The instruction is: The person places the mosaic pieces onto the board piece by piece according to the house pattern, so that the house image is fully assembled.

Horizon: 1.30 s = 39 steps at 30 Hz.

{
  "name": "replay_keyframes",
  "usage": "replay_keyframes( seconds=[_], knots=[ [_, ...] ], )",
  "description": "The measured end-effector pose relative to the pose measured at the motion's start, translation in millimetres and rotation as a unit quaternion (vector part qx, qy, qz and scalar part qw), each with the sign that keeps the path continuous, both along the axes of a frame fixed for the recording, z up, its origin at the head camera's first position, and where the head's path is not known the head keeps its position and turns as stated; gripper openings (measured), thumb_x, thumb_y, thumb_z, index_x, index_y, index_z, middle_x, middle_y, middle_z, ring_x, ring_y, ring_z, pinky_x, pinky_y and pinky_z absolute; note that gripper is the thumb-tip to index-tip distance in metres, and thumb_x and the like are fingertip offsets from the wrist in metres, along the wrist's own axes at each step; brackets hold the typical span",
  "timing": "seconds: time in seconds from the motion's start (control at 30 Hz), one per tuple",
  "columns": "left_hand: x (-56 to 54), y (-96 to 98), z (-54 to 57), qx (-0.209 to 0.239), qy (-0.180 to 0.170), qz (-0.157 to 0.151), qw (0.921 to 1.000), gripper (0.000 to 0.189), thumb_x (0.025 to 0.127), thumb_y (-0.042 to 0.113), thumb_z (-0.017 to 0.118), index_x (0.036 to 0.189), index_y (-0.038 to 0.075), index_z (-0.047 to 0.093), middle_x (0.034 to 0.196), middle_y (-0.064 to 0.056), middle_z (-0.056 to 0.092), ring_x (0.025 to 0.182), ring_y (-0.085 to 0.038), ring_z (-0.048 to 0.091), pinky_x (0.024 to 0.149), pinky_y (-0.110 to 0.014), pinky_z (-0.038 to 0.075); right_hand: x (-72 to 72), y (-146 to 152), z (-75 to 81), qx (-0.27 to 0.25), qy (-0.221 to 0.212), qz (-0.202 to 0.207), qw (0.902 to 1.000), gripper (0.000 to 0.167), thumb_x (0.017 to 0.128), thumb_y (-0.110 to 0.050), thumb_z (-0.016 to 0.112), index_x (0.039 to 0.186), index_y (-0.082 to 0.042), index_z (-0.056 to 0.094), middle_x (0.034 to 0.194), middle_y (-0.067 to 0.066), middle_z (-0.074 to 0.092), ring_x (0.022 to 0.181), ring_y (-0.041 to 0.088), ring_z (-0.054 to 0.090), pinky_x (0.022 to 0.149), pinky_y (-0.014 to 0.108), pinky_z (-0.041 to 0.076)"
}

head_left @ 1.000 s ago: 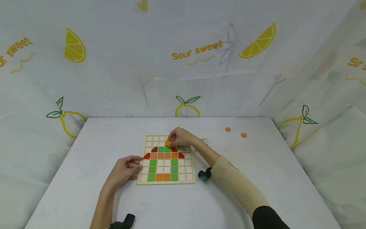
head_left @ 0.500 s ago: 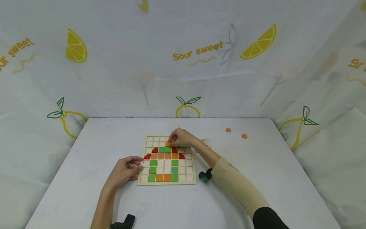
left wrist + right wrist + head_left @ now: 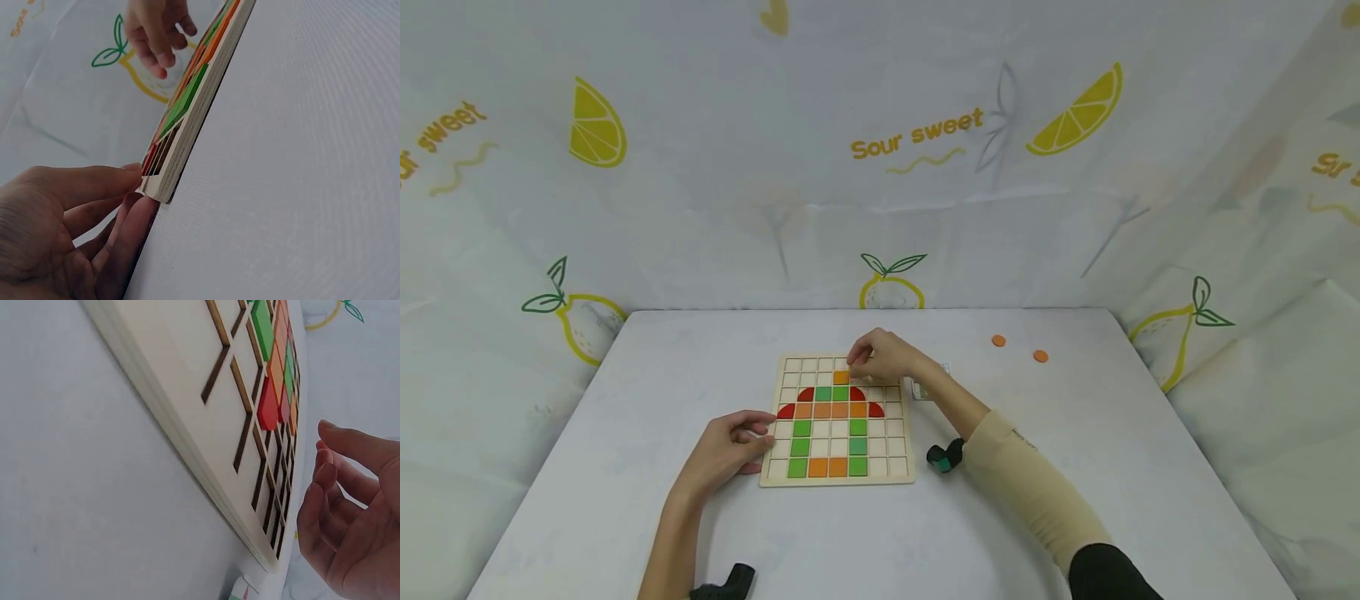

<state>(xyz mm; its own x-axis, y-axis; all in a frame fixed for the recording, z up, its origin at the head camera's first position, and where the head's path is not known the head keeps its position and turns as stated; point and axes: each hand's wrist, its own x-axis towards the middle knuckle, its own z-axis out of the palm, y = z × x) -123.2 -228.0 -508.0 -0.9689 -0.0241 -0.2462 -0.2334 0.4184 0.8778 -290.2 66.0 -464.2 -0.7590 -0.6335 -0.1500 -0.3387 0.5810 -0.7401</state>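
A wooden grid board lies on the table, with green square tiles, orange square tiles and red quarter-round tiles set in its cells. My left hand holds the board's left edge; in the left wrist view the thumb is on top of the rim and fingers are against its side and underneath. Over the far part of the board is my right hand, beside the topmost orange tile. In the right wrist view its loosely bent fingers hold nothing.
Two orange round pieces lie at the back right of the table. A small printed card is partly hidden under the right forearm. A patterned white cloth hangs behind the table.
My right hand has let go of the topmost orange tile, which now shows in its cell, and has drawn slightly right. The left hand has stayed on the board's edge.
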Motion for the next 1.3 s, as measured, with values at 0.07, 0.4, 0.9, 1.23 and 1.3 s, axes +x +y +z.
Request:
replay_keyframes(
  seconds=[0.07, 0.4, 0.9, 1.23, 1.3],
  knots=[
    [-0.1, 0.0, 0.3, 0.000, 0.000, -0.001, 1.0000, 0.040, 0.097, 0.011, 0.078, 0.136, 0.004, 0.071, 0.114, -0.013, 0.065, 0.089, -0.019, 0.065, 0.065, -0.029, 0.067, -3.8, 8.1, 3.9, -0.007, 0.003, -0.001, 1.0000, 0.016, 0.099, -0.016, 0.078, 0.110, -0.004, 0.078, 0.098, 0.008, 0.073, 0.079, 0.015, 0.062, 0.068, 0.020, 0.052],
    [0.4, 1.1, 1.3, -0.007, 0.003, 0.000, 1.0000, 0.040, 0.097, 0.012, 0.078, 0.136, 0.003, 0.071, 0.113, -0.013, 0.066, 0.089, -0.020, 0.065, 0.066, -0.028, 0.067, -18.0, 59.7, 14.9, -0.043, -0.008, -0.074, 0.9963, 0.028, 0.100, -0.018, 0.077, 0.121, 0.001, 0.074, 0.099, 0.010, 0.066, 0.077, 0.026, 0.063, 0.068, 0.030, 0.059],
    [-0.3, -0.3, 0.3, 0.003, -0.007, 0.001, 1.0000, 0.041, 0.097, 0.012, 0.079, 0.136, 0.004, 0.071, 0.113, -0.012, 0.065, 0.090, -0.020, 0.065, 0.067, -0.030, 0.068, -33.0, 167.9, -0.1, -0.045, -0.045, -0.242, 0.9681, 0.045, 0.104, -0.029, 0.074, 0.139, -0.003, 0.067, 0.129, 0.020, 0.068, 0.102, 0.029, 0.067, 0.083, 0.026, 0.061],
    [-0.2, -0.4, 0.5, -0.001, 0.002, 0.000, 1.0000, 0.040, 0.097, 0.010, 0.078, 0.136, 0.004, 0.071, 0.112, -0.013, 0.066, 0.088, -0.020, 0.064, 0.065, -0.028, 0.067, -31.0, 212.0, -6.2, -0.044, -0.049, -0.278, 0.9582, 0.051, 0.104, -0.024, 0.073, 0.147, 0.001, 0.062, 0.139, 0.026, 0.068, 0.099, 0.013, 0.071, 0.084, 0.022, 0.061],
    [-0.2, -0.4, 0.4, -0.001, 0.002, 0.000, 1.0000, 0.041, 0.097, 0.010, 0.078, 0.136, 0.004, 0.071, 0.111, -0.013, 0.066, 0.088, -0.020, 0.064, 0.065, -0.028, 0.067, -30.6, 217.2, -6.3, -0.049, -0.065, -0.282, 0.9560, 0.053, 0.104, -0.019, 0.073, 0.149, 0.005, 0.059, 0.141, 0.028, 0.066, 0.097, 0.009, 0.071, 0.085, 0.023, 0.061]
  ],
)
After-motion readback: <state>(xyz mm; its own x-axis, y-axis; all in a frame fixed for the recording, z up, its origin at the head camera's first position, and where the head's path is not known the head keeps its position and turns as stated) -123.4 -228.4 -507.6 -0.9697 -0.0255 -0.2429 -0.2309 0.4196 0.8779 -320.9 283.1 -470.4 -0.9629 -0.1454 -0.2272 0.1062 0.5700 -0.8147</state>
